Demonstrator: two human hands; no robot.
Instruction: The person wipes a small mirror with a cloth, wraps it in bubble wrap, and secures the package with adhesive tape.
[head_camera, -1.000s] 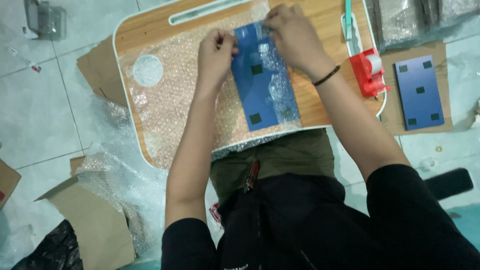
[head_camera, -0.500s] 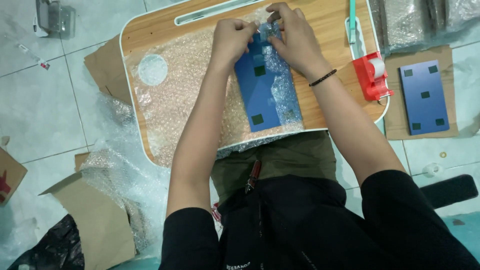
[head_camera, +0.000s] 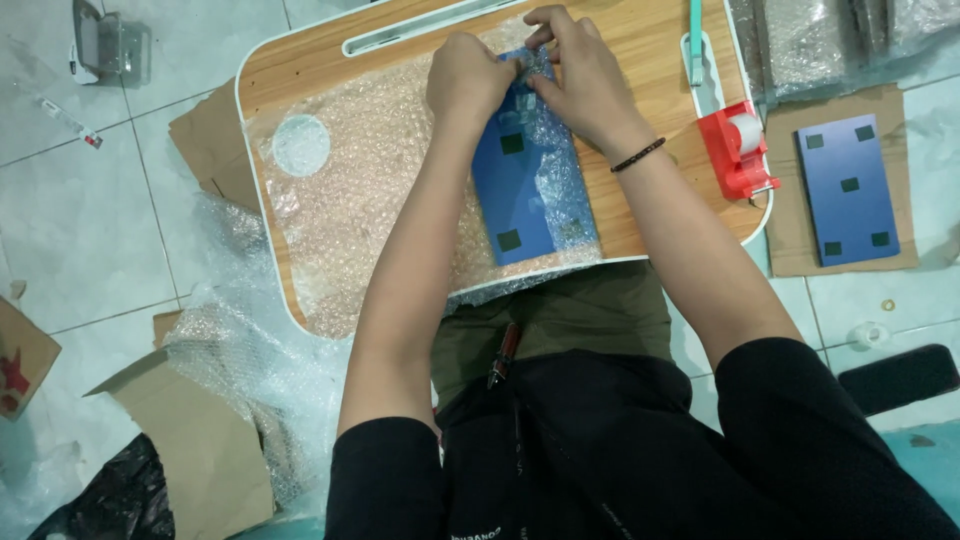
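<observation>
A flat blue panel (head_camera: 512, 200) with small dark square pads lies on a sheet of bubble wrap (head_camera: 380, 190) spread over a wooden lap desk (head_camera: 640, 40). My left hand (head_camera: 468, 78) and my right hand (head_camera: 580, 75) meet at the panel's far end. Both pinch the bubble wrap that folds over its right side and top. A black band circles my right wrist.
A red tape dispenser (head_camera: 740, 150) sits at the desk's right edge. A second blue panel (head_camera: 848, 190) rests on cardboard (head_camera: 790, 200) on the tiled floor to the right. Loose bubble wrap (head_camera: 250, 350) and cardboard pieces (head_camera: 200, 450) lie to the left.
Both hands have moved up from the panel's middle to its far end, gathering the wrap there. The view has shifted a little.
</observation>
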